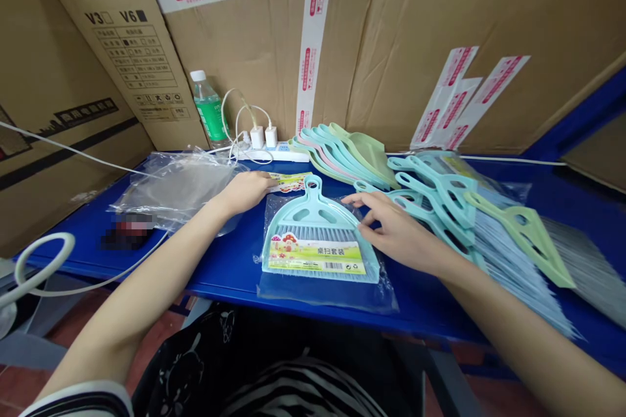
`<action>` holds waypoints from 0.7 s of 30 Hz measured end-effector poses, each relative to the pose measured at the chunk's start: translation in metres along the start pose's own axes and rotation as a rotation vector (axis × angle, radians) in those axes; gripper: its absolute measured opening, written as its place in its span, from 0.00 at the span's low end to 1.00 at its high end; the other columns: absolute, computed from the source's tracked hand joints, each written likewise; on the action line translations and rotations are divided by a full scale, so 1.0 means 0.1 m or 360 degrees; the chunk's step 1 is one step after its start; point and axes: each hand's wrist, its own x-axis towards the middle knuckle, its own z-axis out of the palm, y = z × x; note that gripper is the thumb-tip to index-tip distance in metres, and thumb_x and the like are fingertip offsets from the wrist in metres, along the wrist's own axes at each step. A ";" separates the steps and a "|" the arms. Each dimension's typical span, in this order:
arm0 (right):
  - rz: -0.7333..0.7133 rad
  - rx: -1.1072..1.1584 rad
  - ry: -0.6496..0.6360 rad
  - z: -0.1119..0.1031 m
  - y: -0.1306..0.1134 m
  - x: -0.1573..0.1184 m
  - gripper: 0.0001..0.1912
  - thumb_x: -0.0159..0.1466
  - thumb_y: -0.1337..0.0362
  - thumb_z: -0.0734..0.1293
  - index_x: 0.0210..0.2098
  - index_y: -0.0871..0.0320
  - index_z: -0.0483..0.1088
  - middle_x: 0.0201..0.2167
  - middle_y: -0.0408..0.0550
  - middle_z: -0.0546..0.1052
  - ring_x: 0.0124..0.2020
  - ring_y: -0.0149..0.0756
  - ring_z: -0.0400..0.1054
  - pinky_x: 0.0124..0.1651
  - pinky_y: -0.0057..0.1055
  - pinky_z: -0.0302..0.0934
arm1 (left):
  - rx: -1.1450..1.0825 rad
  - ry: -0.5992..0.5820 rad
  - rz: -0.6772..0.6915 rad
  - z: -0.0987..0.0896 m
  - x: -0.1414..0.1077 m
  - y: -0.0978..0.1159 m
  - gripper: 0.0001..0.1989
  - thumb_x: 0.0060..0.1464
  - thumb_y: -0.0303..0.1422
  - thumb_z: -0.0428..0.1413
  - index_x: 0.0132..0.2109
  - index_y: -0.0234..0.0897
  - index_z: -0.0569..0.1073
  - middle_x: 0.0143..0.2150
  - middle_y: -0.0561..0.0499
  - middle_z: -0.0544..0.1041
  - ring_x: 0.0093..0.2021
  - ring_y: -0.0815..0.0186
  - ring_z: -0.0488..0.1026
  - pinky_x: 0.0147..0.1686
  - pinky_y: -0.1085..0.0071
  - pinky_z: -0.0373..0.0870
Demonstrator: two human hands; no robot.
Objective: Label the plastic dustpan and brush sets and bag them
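left hand (246,191) lies flat near the far edge of the work spot, fingers pressed together, tips on a printed paper card (289,182) just beside the dustpan handle. right hand (398,232) has its fingers spread, tips on clear plastic by the right edge of a mint-blue dustpan and brush set (317,225); no clear pinch on anything. the set lies flat near the middle of a blue table (415,300), handle pointing far, on a clear plastic bag (325,296); cannot tell if it is inside. a printed label (317,257) covers its lower part. more dustpans (435,199) and brushes (518,260) are piled to the right. loose clear bags (178,186) lie left. far side: white power strip (271,154), water bottle (209,107), cardboard boxes (254,32).
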 end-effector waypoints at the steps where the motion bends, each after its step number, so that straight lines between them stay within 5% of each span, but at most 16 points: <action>1: 0.0013 -0.0024 -0.0023 -0.01 -0.01 0.00 0.19 0.56 0.72 0.58 0.45 0.52 0.67 0.46 0.52 0.72 0.42 0.40 0.72 0.43 0.39 0.70 | 0.0056 -0.0024 -0.0047 -0.01 0.01 0.02 0.18 0.63 0.27 0.44 0.51 0.37 0.76 0.50 0.43 0.79 0.49 0.59 0.77 0.47 0.65 0.72; 5: 0.0065 -0.0108 -0.0116 -0.04 -0.05 0.00 0.18 0.57 0.72 0.57 0.45 0.54 0.66 0.43 0.52 0.71 0.40 0.41 0.72 0.41 0.39 0.69 | 0.0214 -0.0088 -0.0197 -0.06 0.04 0.04 0.18 0.61 0.24 0.45 0.51 0.36 0.76 0.48 0.42 0.79 0.47 0.57 0.77 0.43 0.64 0.73; 9: 0.0058 -0.0212 -0.0117 -0.07 -0.10 -0.02 0.17 0.60 0.69 0.56 0.47 0.54 0.67 0.38 0.49 0.70 0.32 0.38 0.70 0.40 0.39 0.66 | 0.0097 0.0170 -0.0193 -0.17 -0.04 0.11 0.16 0.61 0.25 0.45 0.49 0.33 0.76 0.46 0.40 0.78 0.46 0.56 0.76 0.43 0.63 0.72; 12: 0.0002 -0.0310 -0.0015 -0.10 -0.16 -0.03 0.13 0.64 0.65 0.56 0.44 0.54 0.68 0.38 0.49 0.70 0.31 0.39 0.68 0.39 0.40 0.64 | -0.0357 0.0364 0.0204 -0.29 -0.15 0.33 0.13 0.64 0.33 0.47 0.46 0.34 0.75 0.42 0.44 0.78 0.44 0.60 0.75 0.45 0.65 0.71; 16: -0.0232 -0.0234 -0.0151 -0.15 -0.25 -0.05 0.09 0.64 0.56 0.61 0.38 0.54 0.67 0.32 0.47 0.70 0.37 0.43 0.67 0.44 0.42 0.62 | -0.0726 0.0023 0.0910 -0.34 -0.29 0.70 0.21 0.56 0.43 0.59 0.52 0.35 0.71 0.45 0.44 0.76 0.43 0.60 0.75 0.39 0.68 0.72; 21: -0.0339 -0.0113 -0.0564 -0.17 -0.29 -0.08 0.22 0.54 0.48 0.73 0.40 0.53 0.67 0.41 0.48 0.73 0.46 0.47 0.66 0.57 0.51 0.55 | -0.0594 -0.0105 0.0915 -0.27 -0.32 0.84 0.27 0.51 0.37 0.63 0.56 0.36 0.66 0.49 0.43 0.74 0.40 0.59 0.76 0.36 0.67 0.71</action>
